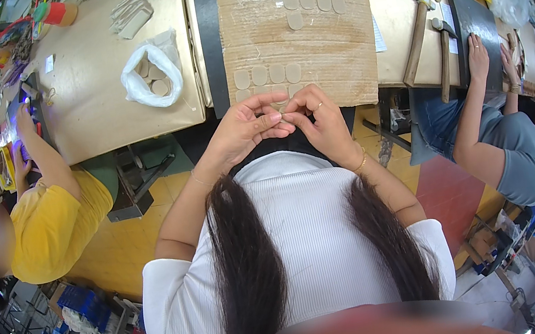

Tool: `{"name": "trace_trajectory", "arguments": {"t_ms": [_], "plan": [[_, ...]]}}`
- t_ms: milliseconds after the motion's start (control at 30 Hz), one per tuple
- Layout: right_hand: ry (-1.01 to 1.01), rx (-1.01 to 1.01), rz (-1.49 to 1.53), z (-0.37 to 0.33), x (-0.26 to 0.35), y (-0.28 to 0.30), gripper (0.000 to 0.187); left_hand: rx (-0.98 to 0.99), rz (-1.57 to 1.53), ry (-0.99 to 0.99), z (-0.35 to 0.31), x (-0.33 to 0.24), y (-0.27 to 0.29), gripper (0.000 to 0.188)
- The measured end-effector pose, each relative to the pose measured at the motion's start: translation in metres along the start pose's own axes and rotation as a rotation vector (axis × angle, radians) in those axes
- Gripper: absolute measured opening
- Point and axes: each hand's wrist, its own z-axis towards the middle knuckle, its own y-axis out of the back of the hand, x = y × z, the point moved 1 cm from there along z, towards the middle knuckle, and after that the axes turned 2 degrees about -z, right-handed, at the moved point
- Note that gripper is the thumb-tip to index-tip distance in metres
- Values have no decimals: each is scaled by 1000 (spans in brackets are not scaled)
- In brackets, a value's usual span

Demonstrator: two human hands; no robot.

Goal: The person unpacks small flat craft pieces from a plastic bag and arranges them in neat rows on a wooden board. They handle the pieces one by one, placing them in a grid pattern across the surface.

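My left hand (pixel 249 125) and my right hand (pixel 317 117) meet over the near edge of a sheet of corrugated cardboard (pixel 297 38). Both are closed in a pinch, fingertips almost touching. Whatever small thing is between them is mostly covered by the fingers, and I cannot make it out. Just beyond the fingers lie rows of flat beige rounded pieces (pixel 259 75), some partly hidden by my hands. More such beige pieces (pixel 324 3) are spread toward the far right of the cardboard.
Left of the cardboard, an open white plastic bag (pixel 151 76) holds more beige pieces. A bundle of pale strips (pixel 130 13) lies behind it. Two hammers (pixel 418 34) rest on the right. A person in yellow (pixel 58 226) and one in grey-blue (pixel 511 151) sit either side.
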Motion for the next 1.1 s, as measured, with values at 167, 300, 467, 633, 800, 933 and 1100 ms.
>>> {"name": "trace_trajectory", "arguments": {"t_ms": [167, 300, 467, 633, 800, 933, 1100], "plan": [[-13, -54, -44, -1, -4, -2, 12, -33, 20, -5, 0, 1, -5, 34], [-75, -90, -33, -4, -7, -7, 11, -70, 96, -61, 7, 3, -5, 20], [-300, -190, 96, 1, -21, 10, 8, -224, 267, -198, 12, 0, 1, 15], [-500, -245, 111, 23, -36, 37, 15, -329, 438, -273, 8, -12, 11, 20], [-569, -183, 14, 32, -35, 36, 19, -375, 494, -305, 6, -15, 14, 20], [-513, -166, -146, 35, -33, 32, 20, -383, 488, -304, 6, -12, 14, 20], [-293, -177, -480, 35, -33, 28, 19, -361, 452, -280, 7, -12, 12, 21]]}}
